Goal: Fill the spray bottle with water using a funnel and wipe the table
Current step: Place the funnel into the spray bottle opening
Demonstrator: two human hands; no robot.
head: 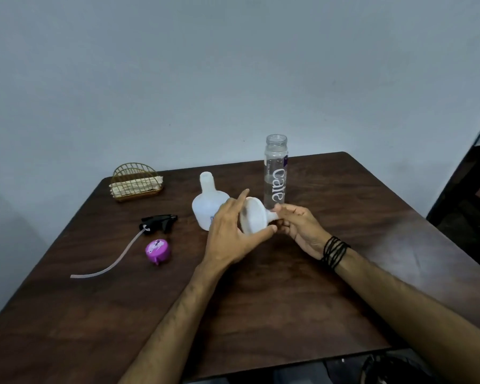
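Funnel (254, 216) held sideways over the desk (261, 300), in front of the open spray bottle (209, 206).
Left hand (230, 234) grips its wide rim, right hand (297, 224) pinches the spout. A hurried swing might topple the uncapped water bottle (275, 173) just behind, and a crooked seating would spill.

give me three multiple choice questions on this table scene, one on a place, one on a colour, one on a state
1. Where does the spray head lie?
A. screwed on the spray bottle
B. on the table, left of the spray bottle
C. in the wire holder

2. What colour is the loose cap?
A. purple
B. green
C. red

3. How is the clear water bottle?
A. capped
B. lying down
C. upright, open

Answers: 1 B, it lies on the table, off the spray bottle. 2 A, purple. 3 C, its threaded mouth is bare.
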